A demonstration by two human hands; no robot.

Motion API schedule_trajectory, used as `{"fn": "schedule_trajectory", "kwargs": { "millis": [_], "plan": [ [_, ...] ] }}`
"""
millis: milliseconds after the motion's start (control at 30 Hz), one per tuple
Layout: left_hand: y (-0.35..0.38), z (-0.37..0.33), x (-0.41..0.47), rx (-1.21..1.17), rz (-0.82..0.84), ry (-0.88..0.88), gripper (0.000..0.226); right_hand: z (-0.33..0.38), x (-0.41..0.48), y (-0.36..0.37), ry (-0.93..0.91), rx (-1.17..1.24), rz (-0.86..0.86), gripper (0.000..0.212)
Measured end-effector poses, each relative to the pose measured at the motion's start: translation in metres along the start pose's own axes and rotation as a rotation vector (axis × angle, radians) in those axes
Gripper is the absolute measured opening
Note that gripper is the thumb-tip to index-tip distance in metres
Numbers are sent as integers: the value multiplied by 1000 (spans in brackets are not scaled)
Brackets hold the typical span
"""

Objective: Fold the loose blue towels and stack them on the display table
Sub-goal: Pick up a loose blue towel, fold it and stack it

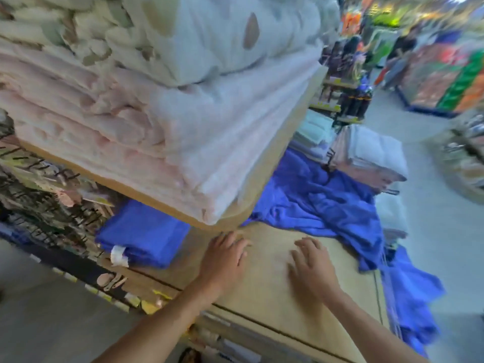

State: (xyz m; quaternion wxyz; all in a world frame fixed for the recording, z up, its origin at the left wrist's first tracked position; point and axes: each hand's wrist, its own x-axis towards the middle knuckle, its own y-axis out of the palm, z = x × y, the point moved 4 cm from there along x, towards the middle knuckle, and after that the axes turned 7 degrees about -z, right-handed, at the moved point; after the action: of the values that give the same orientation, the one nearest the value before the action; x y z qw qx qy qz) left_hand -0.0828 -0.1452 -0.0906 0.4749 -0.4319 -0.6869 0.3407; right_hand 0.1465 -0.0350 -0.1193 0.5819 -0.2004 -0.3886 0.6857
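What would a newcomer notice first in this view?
Crumpled loose blue towels sprawl across the display table's far right, spilling over its edge. A folded blue towel stack sits left, under a shelf of pink blankets. The left hand and right hand are open over the bare wood between.

The table (272,286) is tan, crossed by thin dark lines. At its left end the folded towels (146,237) are deep blue, with a white tag (119,255). Along its far and right edges the loose towels (322,203) are the same blue. Above the table, the blankets (125,121) are pale pink; the bedding (209,35) on them is off-white with tan and grey-green blotches. Past the table's far end a stack (377,150) is white over pink. The floor (440,231) right of the table is pale grey. Far beyond, blurred displays (461,82) show orange and green.
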Motion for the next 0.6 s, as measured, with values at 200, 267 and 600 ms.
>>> {"fn": "schedule_trajectory", "kwargs": {
  "millis": [200,267,600],
  "plan": [
    [52,-72,54,-48,113,125,36,-61,-26,-38,-61,-328,-164,36],
    [62,-92,85,-76,107,125,38,-60,-26,-36,-97,-347,-203,37],
    [106,-168,206,-265,178,23,55,-68,-26,-30,-60,-331,-234,33]
  ]
}}
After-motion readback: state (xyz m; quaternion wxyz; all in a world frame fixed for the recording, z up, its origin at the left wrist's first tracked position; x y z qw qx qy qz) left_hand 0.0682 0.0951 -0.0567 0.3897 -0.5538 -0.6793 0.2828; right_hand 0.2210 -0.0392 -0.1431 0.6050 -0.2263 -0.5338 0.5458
